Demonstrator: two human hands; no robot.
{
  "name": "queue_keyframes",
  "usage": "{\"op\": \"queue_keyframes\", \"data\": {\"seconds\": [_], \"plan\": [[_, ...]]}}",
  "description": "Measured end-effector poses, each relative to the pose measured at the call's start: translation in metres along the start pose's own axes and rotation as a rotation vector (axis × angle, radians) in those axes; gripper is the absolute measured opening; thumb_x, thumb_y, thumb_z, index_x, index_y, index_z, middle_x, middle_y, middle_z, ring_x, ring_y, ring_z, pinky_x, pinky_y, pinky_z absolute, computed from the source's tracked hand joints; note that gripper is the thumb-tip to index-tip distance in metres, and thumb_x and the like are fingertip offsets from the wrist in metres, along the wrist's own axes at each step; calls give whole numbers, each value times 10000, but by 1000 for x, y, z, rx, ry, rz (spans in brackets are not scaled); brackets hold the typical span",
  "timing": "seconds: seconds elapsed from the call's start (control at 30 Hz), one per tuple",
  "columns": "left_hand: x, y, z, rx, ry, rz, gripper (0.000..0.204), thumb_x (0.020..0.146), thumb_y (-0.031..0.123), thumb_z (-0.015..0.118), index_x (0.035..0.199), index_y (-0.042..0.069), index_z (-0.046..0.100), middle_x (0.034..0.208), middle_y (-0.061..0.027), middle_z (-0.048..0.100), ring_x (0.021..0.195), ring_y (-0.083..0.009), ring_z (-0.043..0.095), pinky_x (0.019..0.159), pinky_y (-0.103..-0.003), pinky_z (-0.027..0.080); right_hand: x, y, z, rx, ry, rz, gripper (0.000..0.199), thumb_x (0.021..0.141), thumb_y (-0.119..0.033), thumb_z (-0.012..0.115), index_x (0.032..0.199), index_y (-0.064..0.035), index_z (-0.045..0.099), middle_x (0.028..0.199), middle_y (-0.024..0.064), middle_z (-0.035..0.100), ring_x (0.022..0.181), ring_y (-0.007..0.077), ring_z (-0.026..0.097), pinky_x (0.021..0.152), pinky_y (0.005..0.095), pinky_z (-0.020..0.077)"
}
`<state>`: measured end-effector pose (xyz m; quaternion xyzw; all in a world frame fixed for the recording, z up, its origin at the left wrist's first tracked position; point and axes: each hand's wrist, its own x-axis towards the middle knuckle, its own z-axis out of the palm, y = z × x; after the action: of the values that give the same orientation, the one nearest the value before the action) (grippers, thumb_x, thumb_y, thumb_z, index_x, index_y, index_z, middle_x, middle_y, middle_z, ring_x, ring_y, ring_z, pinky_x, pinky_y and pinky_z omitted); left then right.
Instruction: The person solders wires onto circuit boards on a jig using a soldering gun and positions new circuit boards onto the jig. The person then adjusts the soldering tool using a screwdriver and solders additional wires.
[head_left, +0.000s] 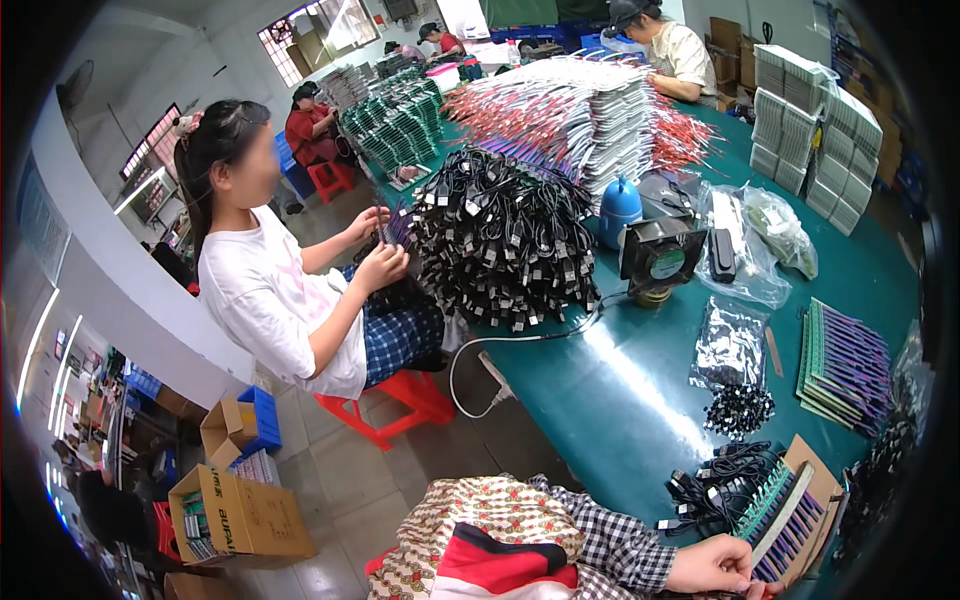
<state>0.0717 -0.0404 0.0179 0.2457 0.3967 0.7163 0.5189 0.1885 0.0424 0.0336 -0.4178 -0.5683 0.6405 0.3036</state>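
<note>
My left hand [715,565] reaches from a checked sleeve at the lower edge and pinches the near end of a row of purple and green cards [790,520]. The cards stand in an open cardboard tray [818,478] on the green table [620,390]. A tangle of black cables with plugs [715,485] lies just beyond my hand, touching the tray's left side. My right hand is out of the picture.
A pile of small black parts [740,408], a clear bag [730,345] and stacked purple cards [845,365] lie further out. A seated person in white [275,290] handles a big heap of black cables [500,240]. A black fan [660,258] and floor cartons [240,510] stand nearby.
</note>
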Motion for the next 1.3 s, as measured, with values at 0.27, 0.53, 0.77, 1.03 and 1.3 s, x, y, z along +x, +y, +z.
{"op": "queue_keyframes", "data": {"seconds": [0.27,0.53,0.77,1.03,1.3], "plan": [[-7,9,-4,-188,23,-220,182,931,231,611,1004,66,590,797,-23,632,622,-41,587,526,-188,489,-9,10,0,-78,-60,-139,265,882,-9,547,1134,71,551,946,124,612,820,185,602,732,291,500],[-13,34,-6,5,163,-245,141,890,56,644,991,-33,605,873,-68,658,626,-53,587,500,-164,467,-15,-5,4,151,-100,-122,247,843,10,639,1064,-15,531,952,57,623,831,113,577,767,262,460],[-5,38,-4,201,20,-295,110,880,36,649,957,-38,622,842,-17,643,676,-1,542,565,-152,429,4,3,-15,-226,-198,-370,446,730,-23,772,1106,3,534,906,77,659,766,143,652,737,278,507],[-5,34,-3,451,67,-178,100,854,24,668,926,-34,628,829,-32,653,718,-46,598,634,-184,482,2,-2,-5,219,-148,-22,295,789,114,609,1024,2,471,923,94,550,803,189,639,742,309,542],[-1,28,-5,459,110,-191,77,834,-11,671,900,-37,638,866,-65,641,738,-76,614,641,-197,500,-2,6,-7,181,-155,1,216,840,67,616,997,-16,493,887,86,608,841,137,625,758,267,502]]}}
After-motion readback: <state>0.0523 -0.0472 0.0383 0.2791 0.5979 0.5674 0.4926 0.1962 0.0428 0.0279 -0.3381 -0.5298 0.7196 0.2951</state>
